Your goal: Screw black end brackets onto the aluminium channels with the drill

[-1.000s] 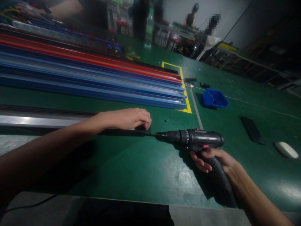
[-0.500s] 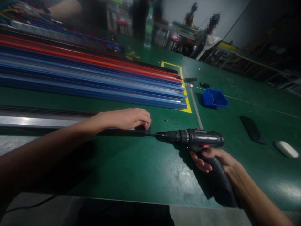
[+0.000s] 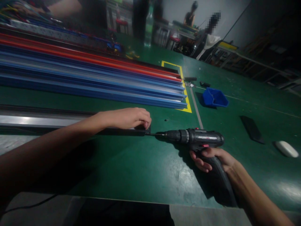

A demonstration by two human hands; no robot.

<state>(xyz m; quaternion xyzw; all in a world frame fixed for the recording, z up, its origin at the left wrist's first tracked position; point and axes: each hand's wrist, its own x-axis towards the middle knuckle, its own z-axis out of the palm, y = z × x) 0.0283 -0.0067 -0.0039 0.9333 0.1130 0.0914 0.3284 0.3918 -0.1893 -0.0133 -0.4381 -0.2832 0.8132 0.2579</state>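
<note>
My right hand (image 3: 211, 158) is wrapped round the handle of a black cordless drill (image 3: 199, 138), which points left. The drill's thin bit meets the right end of a long black and silver metal profile (image 3: 47, 121) lying on the bench. My left hand (image 3: 134, 118) rests over that end, fingers curled down onto it. A small dark end piece (image 3: 148, 130) shows just under the fingertips; the rest of it is hidden by the hand. A tiny dark screw-like bit (image 3: 166, 120) lies on the green top beyond the drill bit.
Several blue profiles (image 3: 105, 84) and a red profile (image 3: 94, 56) lie behind, ending at a yellow taped outline (image 3: 188, 106). To the right are a blue bin (image 3: 215, 98), a flat black piece (image 3: 252, 129) and a white rounded object (image 3: 286, 148). Another person's arm (image 3: 66, 8) shows top left.
Almost nothing differs. Both hands, the drill and the profile hold the same places, with the bit still at the profile's end.
</note>
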